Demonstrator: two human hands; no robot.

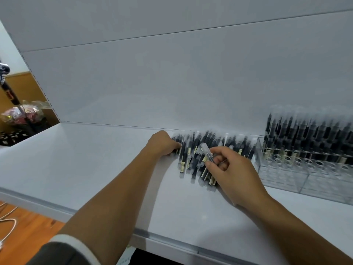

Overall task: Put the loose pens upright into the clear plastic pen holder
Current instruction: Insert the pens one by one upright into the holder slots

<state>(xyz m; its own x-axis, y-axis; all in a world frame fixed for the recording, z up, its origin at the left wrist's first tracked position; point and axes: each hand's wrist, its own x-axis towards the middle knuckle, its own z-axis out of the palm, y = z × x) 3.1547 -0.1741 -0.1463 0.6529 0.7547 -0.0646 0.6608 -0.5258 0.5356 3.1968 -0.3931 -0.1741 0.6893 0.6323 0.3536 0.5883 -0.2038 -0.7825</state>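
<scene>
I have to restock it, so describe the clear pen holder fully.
The pen holder is a clear, acrylic-looking rectangular box standing level on the white shelf, at the right of the view, cut off by the frame edge. Its top plate carries rows of round holes: the rear rows hold upright pens, dark with clear caps; the front rows are empty. The loose pens lie just left of it. Neither the left hand nor the right hand, pinching one pen, touches it.

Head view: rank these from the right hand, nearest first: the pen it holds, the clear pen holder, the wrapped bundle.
1. The pen, pinched in the right hand itself.
2. The clear pen holder, just to its right.
3. The wrapped bundle, far left, beyond the shelf.
</scene>
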